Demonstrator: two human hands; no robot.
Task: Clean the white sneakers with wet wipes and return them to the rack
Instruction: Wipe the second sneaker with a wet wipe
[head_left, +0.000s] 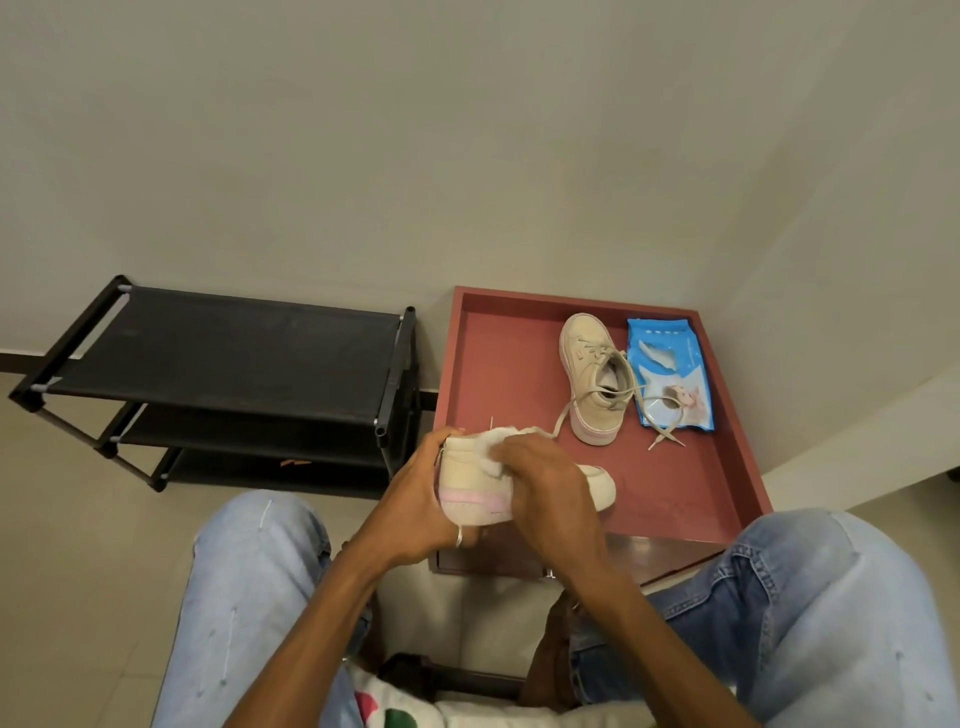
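Left hand (415, 499) grips the heel of one sneaker (470, 496), fingers curled round the back and sole. Right hand (545, 499) is closed on a white wipe (496, 449) and presses it against the sneaker's side, near the collar. The sneaker is held on its side above the table's (675, 488) near-left corner, toe pointing right, pink stripe along the sole facing the camera.

The second sneaker (592, 379) stands upright on the table towards the far-right corner, toe to the far edge, laces loose. The blue pack (670, 374) lies flat just to its right, beside the right edge; one lace trails over it.

The black rack (234, 353) stands on the floor against the wall, left of the table.
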